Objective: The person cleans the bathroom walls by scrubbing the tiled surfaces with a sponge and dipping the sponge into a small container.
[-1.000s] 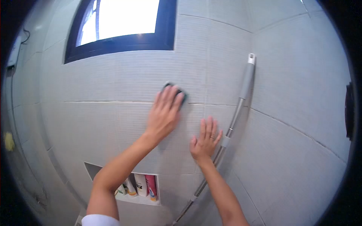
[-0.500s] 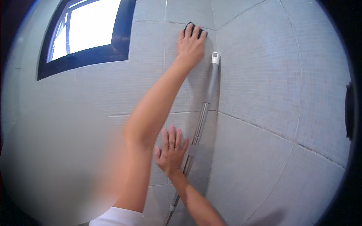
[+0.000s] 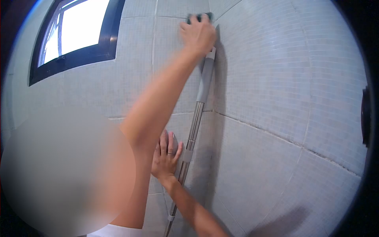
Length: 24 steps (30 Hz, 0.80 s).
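High on the tiled wall, close to the corner, my left hand (image 3: 198,36) presses a dark green pad (image 3: 199,17) against the tiles; hand and pad are slightly blurred. Lower down, my right hand (image 3: 165,160) lies against the same wall with its fingers spread and a ring on one finger. My left forearm partly hides it. A pole (image 3: 194,122) with a grey grip and metal sections leans near the corner, its white top end just below my left hand. My right forearm crosses in front of the pole.
A dark-framed window (image 3: 79,59) is at the upper left. The right-hand tiled wall (image 3: 264,79) meets the facing wall at the corner. A dark object (image 3: 367,116) shows at the right edge. A blurred round patch covers the lower left.
My left hand has moved up and right across the wall with the pad, from beside the window to the corner. The view has turned right. My right hand stays flat on the wall.
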Each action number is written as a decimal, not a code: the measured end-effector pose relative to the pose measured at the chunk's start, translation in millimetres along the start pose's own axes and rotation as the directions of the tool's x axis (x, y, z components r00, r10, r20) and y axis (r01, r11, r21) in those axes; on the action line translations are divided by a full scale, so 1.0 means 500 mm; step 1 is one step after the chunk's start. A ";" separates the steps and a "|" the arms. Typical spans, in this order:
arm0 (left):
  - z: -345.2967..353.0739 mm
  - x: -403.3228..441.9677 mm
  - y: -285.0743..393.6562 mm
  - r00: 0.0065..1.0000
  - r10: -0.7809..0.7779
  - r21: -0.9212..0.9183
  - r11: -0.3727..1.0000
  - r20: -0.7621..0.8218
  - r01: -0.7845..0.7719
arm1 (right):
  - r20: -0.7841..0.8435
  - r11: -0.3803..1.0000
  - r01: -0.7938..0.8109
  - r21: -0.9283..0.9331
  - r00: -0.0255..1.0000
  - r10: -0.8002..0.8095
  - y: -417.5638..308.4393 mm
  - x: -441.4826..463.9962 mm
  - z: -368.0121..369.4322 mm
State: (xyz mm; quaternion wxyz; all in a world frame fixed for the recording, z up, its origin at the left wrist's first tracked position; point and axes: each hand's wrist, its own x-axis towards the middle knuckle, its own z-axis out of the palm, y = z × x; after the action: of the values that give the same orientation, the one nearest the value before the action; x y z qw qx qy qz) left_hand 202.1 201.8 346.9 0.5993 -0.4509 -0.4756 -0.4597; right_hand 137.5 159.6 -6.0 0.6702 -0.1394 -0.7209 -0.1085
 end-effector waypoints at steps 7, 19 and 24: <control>-0.052 -0.176 0.137 0.943 0.179 -0.439 0.850 -0.280 -0.292 | 0.246 0.998 -0.001 -0.058 0.969 0.015 -0.007 -0.012 0.000; -0.273 -0.159 -0.215 0.844 0.493 0.336 0.848 -0.213 -0.411 | -0.015 0.997 0.063 -0.052 0.998 -0.064 -0.001 0.009 -0.023; -0.553 -0.303 -0.533 0.937 0.332 0.532 0.777 0.106 -0.336 | -0.040 0.994 0.049 -0.100 0.998 -0.053 -0.012 0.012 -0.007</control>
State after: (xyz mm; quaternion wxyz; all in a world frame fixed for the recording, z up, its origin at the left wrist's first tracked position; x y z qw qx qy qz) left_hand -35.1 -95.8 186.2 0.7724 -0.3413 -0.5003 -0.1912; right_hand 138.3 153.3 0.3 0.6747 -0.1515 -0.7035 -0.1640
